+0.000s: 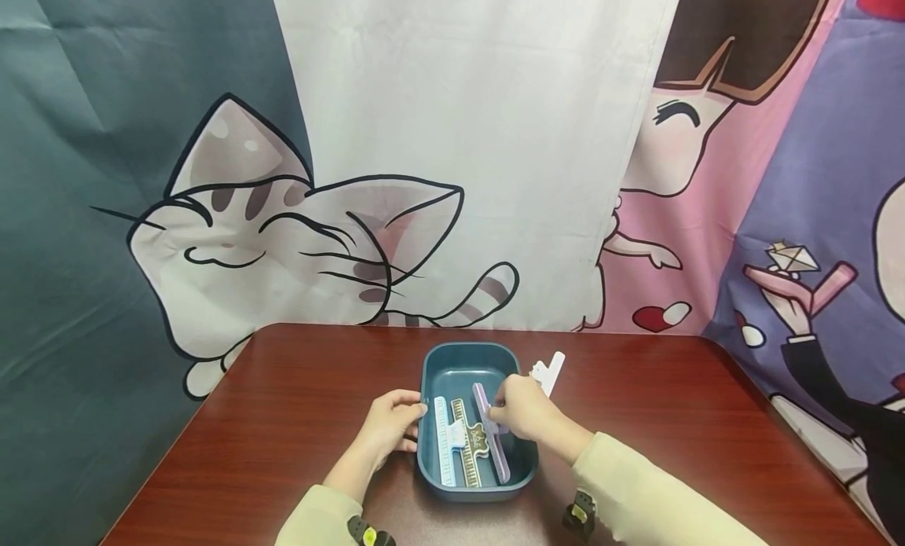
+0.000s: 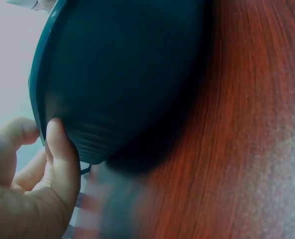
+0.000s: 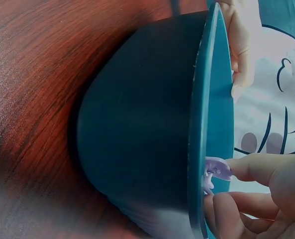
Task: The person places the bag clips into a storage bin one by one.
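Observation:
My right hand pinches a purple clip inside the teal basin; in the right wrist view the purple clip shows between thumb and fingers, just past the rim. Left of it in the basin lie a gold-and-black patterned clip and a light blue clip, side by side. My left hand grips the basin's left rim, thumb on the rim; the left wrist view shows this left hand with its fingertips at the basin's edge.
A white clip lies on the reddish-brown table, right of the basin and beyond my right hand. Behind the table hangs a curtain printed with a cartoon cat and figures.

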Tool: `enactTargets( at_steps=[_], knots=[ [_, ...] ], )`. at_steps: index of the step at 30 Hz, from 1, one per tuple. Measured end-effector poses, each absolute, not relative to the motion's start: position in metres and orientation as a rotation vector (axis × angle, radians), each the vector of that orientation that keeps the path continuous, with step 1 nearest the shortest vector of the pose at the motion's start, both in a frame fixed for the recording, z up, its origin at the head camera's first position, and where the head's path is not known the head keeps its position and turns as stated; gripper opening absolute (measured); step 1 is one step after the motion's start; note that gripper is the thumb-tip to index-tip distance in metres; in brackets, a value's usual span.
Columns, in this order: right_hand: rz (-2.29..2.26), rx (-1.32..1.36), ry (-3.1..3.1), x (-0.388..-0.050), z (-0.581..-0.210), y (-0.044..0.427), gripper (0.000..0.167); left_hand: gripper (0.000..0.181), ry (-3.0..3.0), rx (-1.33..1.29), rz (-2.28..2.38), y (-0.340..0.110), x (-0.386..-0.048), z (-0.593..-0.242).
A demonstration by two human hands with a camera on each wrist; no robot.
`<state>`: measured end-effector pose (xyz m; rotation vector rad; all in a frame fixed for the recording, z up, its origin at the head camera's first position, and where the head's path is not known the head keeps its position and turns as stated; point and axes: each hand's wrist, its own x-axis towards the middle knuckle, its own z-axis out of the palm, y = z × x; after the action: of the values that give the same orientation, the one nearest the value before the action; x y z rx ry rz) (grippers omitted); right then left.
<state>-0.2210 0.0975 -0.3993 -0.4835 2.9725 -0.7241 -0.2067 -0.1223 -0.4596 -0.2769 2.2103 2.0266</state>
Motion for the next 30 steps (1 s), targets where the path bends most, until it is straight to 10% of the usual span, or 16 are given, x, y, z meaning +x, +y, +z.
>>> enactTargets(
  at_steps=[19, 30],
  knots=[
    [-0.655, -0.569, 3.036, -0.223, -0.412, 0.094, 0.040, 0.037, 2.210, -0.264, 2.033, -0.122, -0.204, -0.459],
    [-0.658, -0.577, 2.969, -0.220, -0.413, 0.092, 0.022, 0.038, 2.205, -0.257, 2.038, -0.122, -0.205, -0.459]
  ],
)
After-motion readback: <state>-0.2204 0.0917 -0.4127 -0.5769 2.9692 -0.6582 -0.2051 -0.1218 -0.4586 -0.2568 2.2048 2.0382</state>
